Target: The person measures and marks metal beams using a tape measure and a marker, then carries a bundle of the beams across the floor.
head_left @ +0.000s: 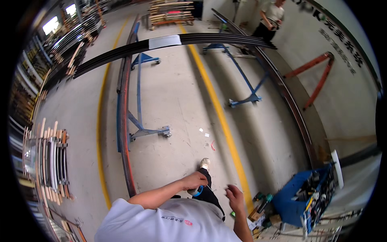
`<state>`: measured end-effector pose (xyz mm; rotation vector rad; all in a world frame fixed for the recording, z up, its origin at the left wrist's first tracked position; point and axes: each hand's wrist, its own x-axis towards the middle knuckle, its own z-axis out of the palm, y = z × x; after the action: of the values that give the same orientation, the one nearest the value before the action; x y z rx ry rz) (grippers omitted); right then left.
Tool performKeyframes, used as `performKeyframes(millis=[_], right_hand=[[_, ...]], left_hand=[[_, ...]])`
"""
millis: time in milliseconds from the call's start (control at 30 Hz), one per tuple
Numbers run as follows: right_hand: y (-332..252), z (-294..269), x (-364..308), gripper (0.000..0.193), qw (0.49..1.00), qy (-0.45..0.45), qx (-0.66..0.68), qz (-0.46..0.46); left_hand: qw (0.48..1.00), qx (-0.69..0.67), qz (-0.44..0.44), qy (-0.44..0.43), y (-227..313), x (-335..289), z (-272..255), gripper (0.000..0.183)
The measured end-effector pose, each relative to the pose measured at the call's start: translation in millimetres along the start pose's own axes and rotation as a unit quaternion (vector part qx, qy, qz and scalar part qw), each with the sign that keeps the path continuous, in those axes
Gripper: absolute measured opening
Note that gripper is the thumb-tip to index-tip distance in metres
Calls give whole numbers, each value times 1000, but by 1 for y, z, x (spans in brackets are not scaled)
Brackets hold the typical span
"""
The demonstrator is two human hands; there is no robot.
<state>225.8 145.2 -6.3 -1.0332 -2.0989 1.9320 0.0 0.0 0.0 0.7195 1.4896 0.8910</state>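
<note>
My left hand [194,180] is closed in front of my body, around a small rounded grey-and-blue object [197,191] whose kind I cannot make out. A thin pale strip shows just right of that object. To its right, and apart from it, my right hand [235,196] is raised with bent fingers; anything between them is too small to tell. Farther ahead, long dark metal profiles [121,51] lie crosswise over two rails, with a white sheet [165,41] around or over their middle.
Blue wheeled stands [139,131] carry the long rails at left and right. A blue tool bin [292,193] stands at lower right, a red bracket [318,66] on the right wall. Profile stacks [52,161] line the left. Another person [272,18] stands at far right.
</note>
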Motion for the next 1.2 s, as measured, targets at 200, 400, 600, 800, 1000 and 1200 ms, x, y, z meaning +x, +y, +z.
performKeyframes(millis=[200,400,600,800,1000,1200], right_hand=[[-153,44,208,28,967,-224,-117,-34],[-237,61,353,24,905,-408,-100,-76],[-290,89,501,12,866,-494,-63,35],[-303,117,708,28,937,-346,-37,20],[-419,127,887,41,979,-176,-40,-99],[-525,193,1040,47,903,-107,-331,-253]], left_hand=[[984,-85,-49,148,61,40,-138,24],[910,-280,-19,304,104,66,-233,22],[889,-342,-2,306,99,139,-352,20],[840,-414,40,349,71,205,-601,28],[676,-551,140,469,58,232,-863,51],[548,-636,55,540,26,217,-955,48]])
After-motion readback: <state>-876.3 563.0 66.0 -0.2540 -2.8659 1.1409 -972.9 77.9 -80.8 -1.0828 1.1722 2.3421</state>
